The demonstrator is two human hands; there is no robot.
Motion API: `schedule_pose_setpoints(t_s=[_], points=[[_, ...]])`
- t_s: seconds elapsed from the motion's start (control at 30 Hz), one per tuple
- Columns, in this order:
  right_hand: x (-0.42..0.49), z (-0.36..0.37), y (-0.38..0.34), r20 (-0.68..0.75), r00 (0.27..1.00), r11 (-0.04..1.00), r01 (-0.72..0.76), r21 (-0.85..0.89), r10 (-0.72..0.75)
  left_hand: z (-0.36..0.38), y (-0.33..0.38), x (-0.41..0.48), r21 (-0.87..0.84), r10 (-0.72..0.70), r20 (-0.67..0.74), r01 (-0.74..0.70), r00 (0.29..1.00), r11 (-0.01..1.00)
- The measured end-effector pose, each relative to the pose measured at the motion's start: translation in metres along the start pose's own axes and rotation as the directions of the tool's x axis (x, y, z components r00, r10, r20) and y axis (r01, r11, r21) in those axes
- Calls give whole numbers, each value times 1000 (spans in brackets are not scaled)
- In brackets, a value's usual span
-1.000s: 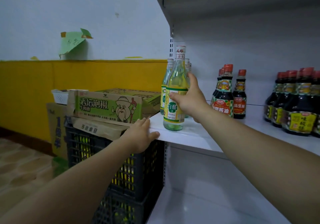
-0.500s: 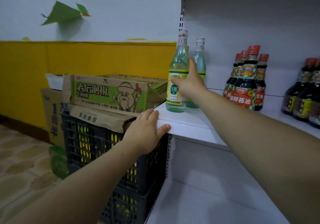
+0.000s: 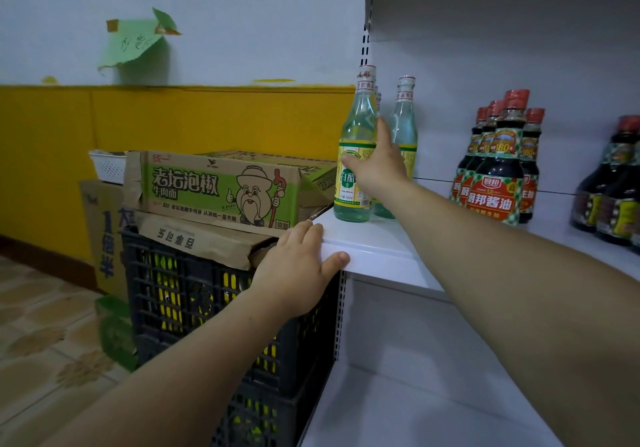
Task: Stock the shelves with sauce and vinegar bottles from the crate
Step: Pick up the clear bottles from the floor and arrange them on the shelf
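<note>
The white shelf (image 3: 375, 251) is filling the frame's right half, the black crate (image 3: 162, 273) sitting lower left. The left hand (image 3: 294, 273) is resting, fingers (image 3: 304, 235) straight, on the shelf's corner. The right hand (image 3: 377, 167) is gripping the vinegar bottle (image 3: 356, 124) standing at centre, on the shelf.

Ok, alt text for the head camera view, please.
A person's right hand holds a clear vinegar bottle standing at the left end of a white shelf, while the left hand rests on its corner. Dark soy sauce bottles stand further right; a black crate topped with cardboard boxes sits beside it.
</note>
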State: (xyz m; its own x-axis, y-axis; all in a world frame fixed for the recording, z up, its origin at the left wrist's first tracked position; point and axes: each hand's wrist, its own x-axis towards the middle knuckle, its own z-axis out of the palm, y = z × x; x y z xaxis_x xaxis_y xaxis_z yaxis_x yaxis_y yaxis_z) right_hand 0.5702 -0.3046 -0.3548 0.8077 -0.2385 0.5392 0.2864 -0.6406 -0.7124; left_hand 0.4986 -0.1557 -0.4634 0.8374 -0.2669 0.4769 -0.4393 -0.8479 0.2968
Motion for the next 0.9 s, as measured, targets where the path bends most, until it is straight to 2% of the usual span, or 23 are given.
schedule_pose_setpoints(t_s=[0.2, 0.4, 0.53, 0.63, 0.8, 0.9], points=[[2, 3, 1, -10, 1000, 999, 11, -38, -12, 1, -2, 2, 36, -4, 6, 4, 1000, 999], [-15, -4, -7, 14, 1000, 999, -25, -43, 26, -6, 0, 3, 98, -24, 76, 16, 997, 995], [-41, -25, -7, 70, 997, 990, 27, -141, -17, -17, 5, 5, 144, -74, 165, 50, 984, 988], [-65, -49, -3, 138, 990, 976, 23, -218, 7, -25, 15, 2, 164, -146, 219, 111, 965, 980], [-103, -81, -7, 209, 977, 962, 98, -256, -44, -37, 24, -35, 14, -171, 191, 171, 967, 985], [-127, -84, -16, 252, 965, 966, 132, -220, -74, -44, 14, -74, -95, -195, 257, 226, 947, 969]])
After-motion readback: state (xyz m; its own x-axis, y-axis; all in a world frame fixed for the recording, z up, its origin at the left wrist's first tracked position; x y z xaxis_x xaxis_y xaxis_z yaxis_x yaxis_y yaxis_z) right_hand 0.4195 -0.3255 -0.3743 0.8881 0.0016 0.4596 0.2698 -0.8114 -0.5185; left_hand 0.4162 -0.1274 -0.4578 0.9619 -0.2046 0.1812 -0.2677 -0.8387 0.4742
